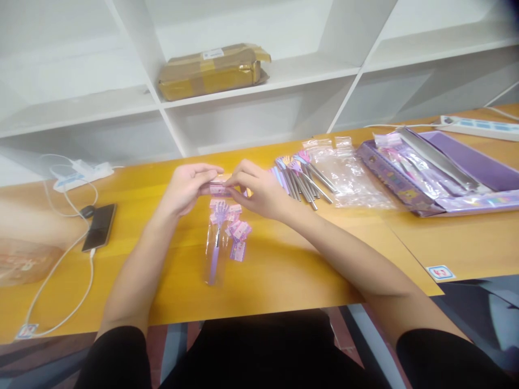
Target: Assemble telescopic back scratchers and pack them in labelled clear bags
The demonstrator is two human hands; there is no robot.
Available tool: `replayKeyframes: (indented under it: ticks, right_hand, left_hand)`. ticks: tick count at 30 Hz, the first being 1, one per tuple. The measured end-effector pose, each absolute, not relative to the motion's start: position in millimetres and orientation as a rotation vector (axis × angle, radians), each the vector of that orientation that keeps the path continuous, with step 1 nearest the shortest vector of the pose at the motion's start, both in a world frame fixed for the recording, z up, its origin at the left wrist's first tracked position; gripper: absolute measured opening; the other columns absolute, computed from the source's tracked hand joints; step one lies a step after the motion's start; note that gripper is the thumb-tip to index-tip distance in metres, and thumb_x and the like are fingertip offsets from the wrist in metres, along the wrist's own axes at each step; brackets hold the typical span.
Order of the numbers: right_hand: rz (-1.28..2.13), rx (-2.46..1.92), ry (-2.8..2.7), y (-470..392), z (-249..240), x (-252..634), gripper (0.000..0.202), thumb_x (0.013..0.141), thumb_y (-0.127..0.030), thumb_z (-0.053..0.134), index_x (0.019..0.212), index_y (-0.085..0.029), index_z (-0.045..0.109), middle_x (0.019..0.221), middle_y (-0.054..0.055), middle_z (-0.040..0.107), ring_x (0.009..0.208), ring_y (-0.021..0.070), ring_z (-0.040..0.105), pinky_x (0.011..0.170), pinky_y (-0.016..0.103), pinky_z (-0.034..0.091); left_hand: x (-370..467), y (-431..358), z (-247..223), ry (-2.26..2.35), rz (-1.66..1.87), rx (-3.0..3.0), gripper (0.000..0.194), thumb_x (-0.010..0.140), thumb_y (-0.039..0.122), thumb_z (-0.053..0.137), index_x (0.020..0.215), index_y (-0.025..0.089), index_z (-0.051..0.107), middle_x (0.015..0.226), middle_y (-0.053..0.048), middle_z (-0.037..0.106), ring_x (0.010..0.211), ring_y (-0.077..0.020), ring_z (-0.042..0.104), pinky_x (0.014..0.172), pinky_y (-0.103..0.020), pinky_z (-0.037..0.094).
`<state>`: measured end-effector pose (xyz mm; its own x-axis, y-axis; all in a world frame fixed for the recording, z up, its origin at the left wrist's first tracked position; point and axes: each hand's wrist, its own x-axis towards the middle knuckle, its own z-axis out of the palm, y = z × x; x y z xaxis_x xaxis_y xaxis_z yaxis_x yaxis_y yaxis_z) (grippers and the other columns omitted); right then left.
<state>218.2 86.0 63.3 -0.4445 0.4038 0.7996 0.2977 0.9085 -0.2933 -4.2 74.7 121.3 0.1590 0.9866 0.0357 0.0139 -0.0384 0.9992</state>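
White open shelves (pixel 259 81) stand behind a yellow wood-toned surface (pixel 259 292), and a taped cardboard box (pixel 211 73) lies in the middle shelf compartment. Near the centre of the surface, the person's two bare hands meet over a small pink card (pixel 219 188). The left hand (pixel 198 183) is narrowed on the card's left end, thumb and fingers close together. The right hand (pixel 247 186) is also nearly closed, thumb and fingertips pinching the card's right end. The card's long axis runs left to right, roughly parallel to the surface's front edge; its print is too blurred to read.

Just below the hands lies a lilac stick (pixel 216 248) in a clear sleeve. Its claw-like head points away from the person and its handle points toward them, so the long axis runs front to back, leaning slightly. A loose cluster of pink cards (pixel 239 231) lies around the head and to the right of it.

Farther right is a pile of metal rods (pixel 302 181) with pastel claw-shaped heads, mostly pointing away from the person. Clear plastic bags (pixel 348 175) spread beside the pile, then comes an open purple box (pixel 421 192) holding wrapped items. On the left side, a dark phone (pixel 99 228) with a white cable (pixel 90 275) rests near a white power strip (pixel 83 177).
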Motion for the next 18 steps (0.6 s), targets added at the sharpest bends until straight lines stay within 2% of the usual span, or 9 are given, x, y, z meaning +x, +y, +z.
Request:
replayKeyframes:
  ticks: [8, 14, 18]
  right_hand:
    - [0.065, -0.500, -2.143, 83.5, 60.6, 217.9, 0.015, 0.109, -0.018, 0.056, 0.118, -0.026, 0.065, 0.104, 0.004, 0.058, 0.087, 0.0187, 0.057, 0.075, 0.034, 0.046]
    - [0.036, -0.518, -2.157, 83.4, 61.2, 219.5, 0.015, 0.109, -0.017, 0.054, 0.115, -0.025, 0.064, 0.104, 0.005, 0.059, 0.086, 0.0186, 0.057, 0.074, 0.035, 0.045]
    - [0.214, -0.585, -2.040, 84.9, 61.4, 218.9, 0.023, 0.106, -0.023, 0.061, 0.129, -0.026, 0.059, 0.115, 0.006, 0.061, 0.080, 0.0159, 0.056, 0.072, 0.034, 0.047]
  left_hand:
    - [-5.3, 76.6, 119.7, 1.062, 1.144, 1.276, 0.029, 0.080, 0.033, 0.092, 0.100, 0.013, 0.086, 0.090, -0.012, 0.086, 0.084, -0.0235, 0.084, 0.078, -0.031, 0.068]
    - [-4.6, 77.7, 117.9, 1.070, 1.151, 1.288, 0.031, 0.080, 0.035, 0.092, 0.100, 0.013, 0.084, 0.092, -0.012, 0.086, 0.087, -0.0252, 0.085, 0.078, -0.032, 0.067]
    - [-3.6, 79.0, 116.0, 1.061, 1.204, 1.311, 0.035, 0.080, 0.039, 0.092, 0.101, 0.014, 0.080, 0.089, -0.011, 0.085, 0.090, -0.0268, 0.085, 0.078, -0.033, 0.067]
